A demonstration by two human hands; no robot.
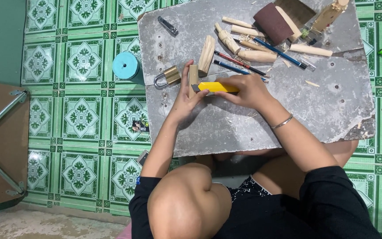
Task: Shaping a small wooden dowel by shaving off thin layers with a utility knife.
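Note:
My left hand [185,98] grips a short pale wooden stick [193,74] held upright over the grey board [261,119]. My right hand [247,90] holds a yellow utility knife [215,87], its blade end touching the stick near my left thumb. A brass padlock [168,77] lies just left of the stick. A larger carved wooden piece [207,54] lies right behind it.
Several carved wooden pieces [257,55], pencils and pens [239,62], a brown sanding block [273,22] and wood shavings lie at the board's far side. A blue tape roll [126,66] sits on the green tiled floor [80,115]. A folded table [1,141] lies left.

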